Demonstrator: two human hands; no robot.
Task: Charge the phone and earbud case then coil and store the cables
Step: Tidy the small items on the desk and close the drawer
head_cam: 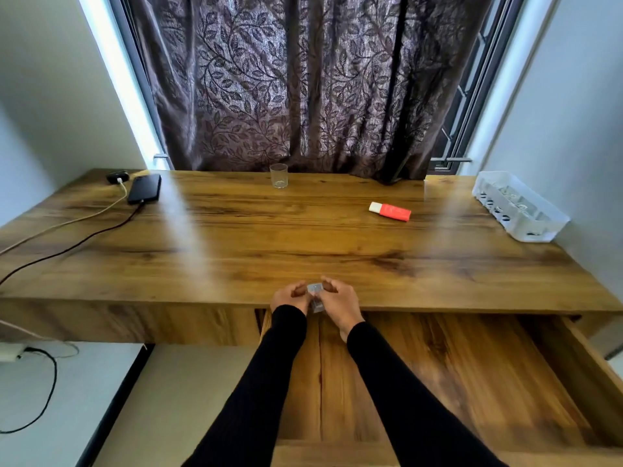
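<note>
A black phone (144, 188) lies at the desk's far left with a black cable (67, 248) plugged into its near end. Behind it sits a dark earbud case (117, 176) with a white cable (57, 226) attached. Both cables run off the desk's left edge. At the front edge of the desk, my left hand (290, 296) and my right hand (339, 298) together pinch a small clear box-like item (316, 293); what it is I cannot tell.
An open wooden drawer (472, 372) sticks out below my hands. On the desk stand a clear glass (278, 175), a red-and-white tube (390, 211) and a white perforated basket (519, 205) at the far right. A white plug adapter (10, 352) sits low left. A curtain hangs behind.
</note>
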